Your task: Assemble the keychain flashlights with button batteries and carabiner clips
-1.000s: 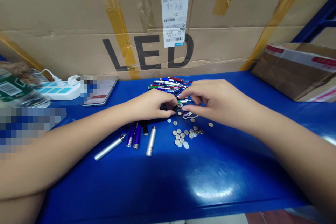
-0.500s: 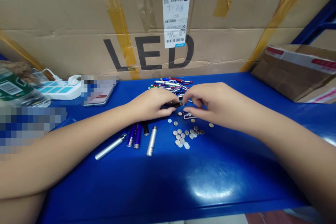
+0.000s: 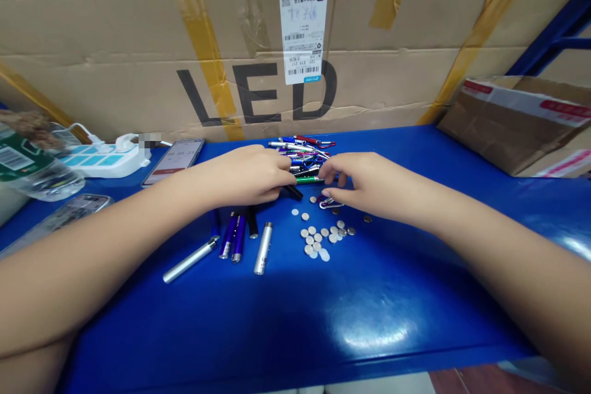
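Observation:
My left hand point(image 3: 258, 175) is closed round a small black flashlight tube point(image 3: 292, 192), whose end sticks out past the fingertips. Curved over the right side of the pile, my right hand point(image 3: 362, 178) has its thumb apart from the fingers and no visible object in it. Its fingertips are close to a green flashlight tube point(image 3: 308, 180); whether they touch it, I cannot tell. The pile of colored mini flashlights point(image 3: 295, 151) lies behind both hands. Below the right thumb is a carabiner clip point(image 3: 330, 203). Small button batteries point(image 3: 317, 237) lie scattered nearer to me.
Silver point(image 3: 263, 249), blue point(image 3: 239, 239) and black tubes lie left of the batteries. A phone point(image 3: 174, 161), a power strip point(image 3: 104, 159), a water bottle point(image 3: 39, 163) and another phone point(image 3: 60, 221) stand or lie at left. A cardboard box point(image 3: 517, 126) is at right; a large carton point(image 3: 138, 31) forms the back.
My left hand has drawn back left from my right hand, with the black tube in it. The right hand's fingers have loosened. The camera view has shifted slightly.

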`<act>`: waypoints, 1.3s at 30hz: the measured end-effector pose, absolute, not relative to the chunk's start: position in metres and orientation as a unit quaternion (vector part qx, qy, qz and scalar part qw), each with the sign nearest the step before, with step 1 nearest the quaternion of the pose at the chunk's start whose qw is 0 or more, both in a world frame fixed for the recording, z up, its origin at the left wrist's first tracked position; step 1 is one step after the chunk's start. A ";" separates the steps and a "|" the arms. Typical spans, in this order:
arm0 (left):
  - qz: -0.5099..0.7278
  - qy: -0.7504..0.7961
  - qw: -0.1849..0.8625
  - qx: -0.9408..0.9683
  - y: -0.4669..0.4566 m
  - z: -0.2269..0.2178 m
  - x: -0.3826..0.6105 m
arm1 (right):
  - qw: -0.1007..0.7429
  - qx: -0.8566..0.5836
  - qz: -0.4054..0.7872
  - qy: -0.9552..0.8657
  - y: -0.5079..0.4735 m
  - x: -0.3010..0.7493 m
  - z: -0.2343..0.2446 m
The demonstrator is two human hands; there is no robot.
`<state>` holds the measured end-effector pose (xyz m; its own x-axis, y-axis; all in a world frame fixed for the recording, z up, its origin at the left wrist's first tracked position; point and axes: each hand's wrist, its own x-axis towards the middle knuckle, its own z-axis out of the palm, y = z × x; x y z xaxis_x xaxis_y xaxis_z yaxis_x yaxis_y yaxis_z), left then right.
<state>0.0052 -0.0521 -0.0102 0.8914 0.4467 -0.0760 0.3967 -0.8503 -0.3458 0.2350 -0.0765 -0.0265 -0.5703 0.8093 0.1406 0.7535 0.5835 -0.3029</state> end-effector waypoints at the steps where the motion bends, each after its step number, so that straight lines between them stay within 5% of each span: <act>1: 0.078 -0.222 0.179 -0.955 -0.055 -0.010 0.007 | 0.124 -0.439 0.098 -0.885 -0.077 0.234 -0.027; 14: -0.037 -0.148 0.358 -0.921 -0.073 -0.014 0.020 | 0.120 -0.381 0.055 -0.915 -0.075 0.228 -0.037; 21: -0.058 -0.165 0.366 -0.914 -0.071 -0.017 0.021 | 0.133 -0.384 0.046 -0.913 -0.075 0.229 -0.035; 27: -0.049 -0.301 0.269 -0.913 -0.062 -0.019 0.017 | 0.151 -0.384 0.039 -0.910 -0.074 0.226 -0.036; 33: -0.091 -0.433 0.057 -0.895 -0.057 -0.020 0.015 | 0.176 -0.377 -0.011 -0.909 -0.067 0.219 -0.047; 39: -0.140 -0.424 -0.061 -0.893 -0.057 -0.028 0.020 | 0.137 -0.385 -0.016 -0.913 -0.060 0.215 -0.055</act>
